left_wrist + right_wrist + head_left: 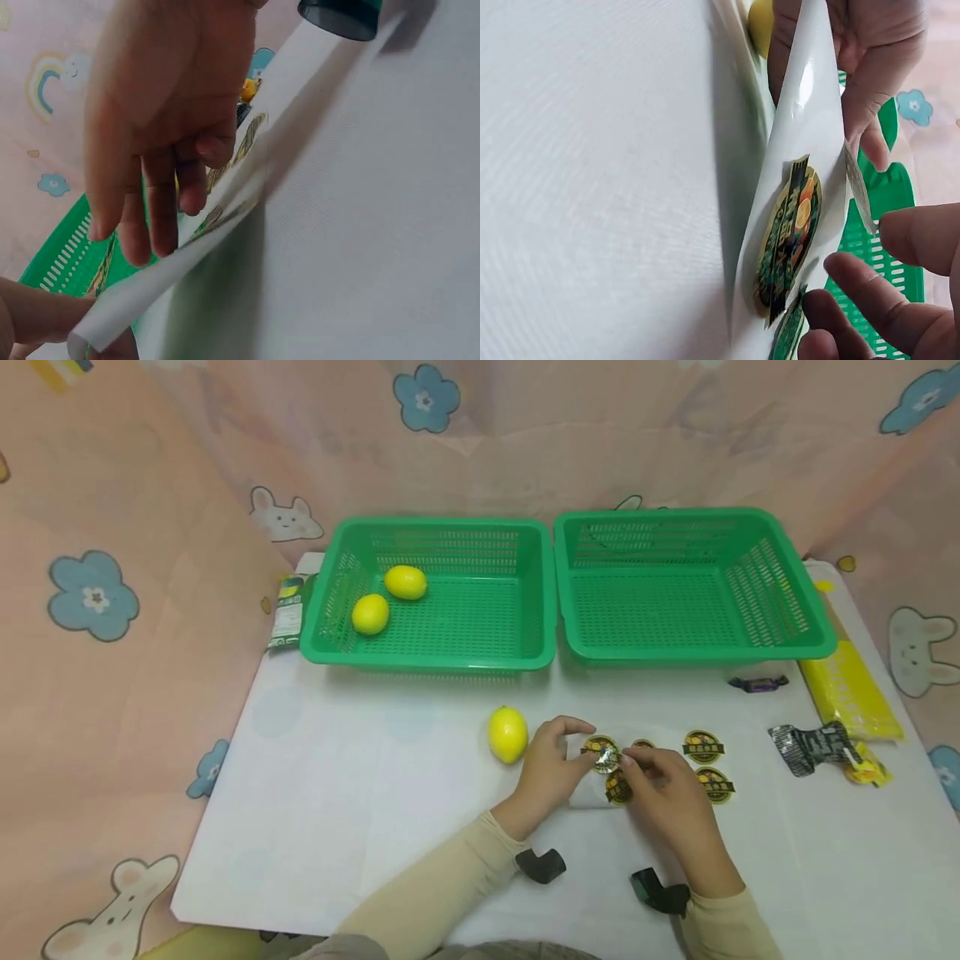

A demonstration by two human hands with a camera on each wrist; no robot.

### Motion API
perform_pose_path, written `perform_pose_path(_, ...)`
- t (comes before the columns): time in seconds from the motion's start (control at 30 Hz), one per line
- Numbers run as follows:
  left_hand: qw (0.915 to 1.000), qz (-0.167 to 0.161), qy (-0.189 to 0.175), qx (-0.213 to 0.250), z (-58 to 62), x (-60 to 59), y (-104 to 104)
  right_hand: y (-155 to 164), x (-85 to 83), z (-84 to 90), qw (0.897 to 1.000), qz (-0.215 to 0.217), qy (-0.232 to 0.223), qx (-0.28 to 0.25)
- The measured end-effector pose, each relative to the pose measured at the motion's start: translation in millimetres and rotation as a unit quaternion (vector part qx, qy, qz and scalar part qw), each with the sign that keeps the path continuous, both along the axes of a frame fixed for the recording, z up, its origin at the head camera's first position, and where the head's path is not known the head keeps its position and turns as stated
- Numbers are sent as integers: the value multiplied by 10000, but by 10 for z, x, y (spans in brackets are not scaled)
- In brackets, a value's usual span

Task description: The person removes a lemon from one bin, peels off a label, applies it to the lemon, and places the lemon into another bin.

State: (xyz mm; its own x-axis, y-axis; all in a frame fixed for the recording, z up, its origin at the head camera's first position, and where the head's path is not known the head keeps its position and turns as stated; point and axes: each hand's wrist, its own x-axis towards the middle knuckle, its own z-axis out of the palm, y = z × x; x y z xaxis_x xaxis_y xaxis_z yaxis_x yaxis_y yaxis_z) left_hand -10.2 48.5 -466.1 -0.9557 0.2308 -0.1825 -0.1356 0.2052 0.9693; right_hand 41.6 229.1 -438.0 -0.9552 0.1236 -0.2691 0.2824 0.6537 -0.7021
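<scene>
Both hands on the sticker sheet [600,777], front centre of the white table [337,793], just right of a loose lemon [507,734].

Left hand [551,768]: fingers curled, pinching the sheet's left edge and lifting it off the table. Left wrist view: sheet edge [150,289] raised and curled under the fingers [142,217].

Right hand [667,797]: fingertips bunched on a round sticker [604,753] at the sheet's upper left; looks like a pinch on a part-peeled, shiny edge, but head view too small to confirm. Right wrist view: sheet [802,150] standing nearly on edge, printed sticker [787,236] facing the camera, thin flap lifted near the right fingertips [855,277], left hand [862,52] gripping the top.

More round stickers on the sheet's right part [703,747], flat on the table.

Behind: two green baskets side by side, touching. Left basket [540,602] with two lemons [388,598] in its left half. Right basket [795,602] with only mesh showing.

Elsewhere: green packet [288,610] just left of the left basket, yellow bag [851,689] along the right edge, dark wrapper [806,747] and small dark candy [757,683] nearby. Pink printed cloth [150,527] as backdrop.
</scene>
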Motion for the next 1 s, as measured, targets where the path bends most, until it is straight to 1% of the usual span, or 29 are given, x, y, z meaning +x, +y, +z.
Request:
perform_pose_path(0.1,10000,-38,-30,46,10,17,7,8,7,26,9999,-111,-51,-43)
perform_pose_path(0.17,10000,-70,68,21,25,25,1,6,1,30,9998,-183,-52,-82)
perform_pose_path(0.23,9991,-164,376,-80,69,36,-29,2,-9,21,9997,-231,-65,-71)
perform_pose_path(0.3,9942,-277,974,-356,154,48,-95,2,-16,7,9995,-283,-133,-95)
perform_pose_path(0.33,9883,-308,1378,-581,205,53,-142,3,-17,-1,9994,-303,-174,-82)
perform_pose_path(0.37,9786,-300,1846,-860,257,54,-199,8,-17,-8,9992,-336,-223,-77)
perform_pose_path(0.4,9673,-257,2237,-1168,313,52,-267,13,-16,-11,9988,-378,-297,-86)
perform_pose_path(0.43,9559,-166,2521,-1494,360,47,-342,20,-14,-11,9984,-413,-361,-98)
perform_pose_path(0.47,9470,-47,2651,-1811,397,33,-421,28,-11,-7,9980,-460,-414,-105)
perform_pose_path(0.5,9417,57,2627,-2101,419,15,-505,36,-11,-1,9977,-490,-456,-113)
perform_pose_path(0.53,9405,127,2454,-2347,425,-7,-589,43,-13,8,9975,-498,-484,-122)
perform_pose_path(0.57,9428,155,2155,-2540,421,-30,-671,48,-17,17,9974,-489,-514,-142)
perform_pose_path(0.6,9461,110,1767,-2711,403,-55,-752,49,-21,28,9974,-470,-524,-147)
perform_pose_path(0.67,9494,-66,1093,-2943,356,-103,-885,38,-34,52,9979,-424,-453,-172)
perform_pose_path(0.73,9503,-307,708,-3016,296,-145,-971,7,-59,74,9987,-310,-320,-244)
perform_pose_path(0.8,9502,-554,609,-3007,249,-175,-1003,-52,-90,111,9986,-184,-212,-456)
perform_pose_path(0.9,9529,-723,740,-2851,189,-199,-985,-189,-168,190,9961,71,-119,-868)
perform_pose_path(0.93,9555,-724,765,-2757,181,-208,-968,-243,-196,228,9948,143,-115,-1004)
perform_pose_path(0.97,9598,-704,793,-2598,177,-218,-951,-296,-225,269,9935,181,-116,-1118)
perform_pose_path(1.0,9665,-674,805,-2343,179,-231,-935,-347,-253,306,9925,208,-72,-1203)
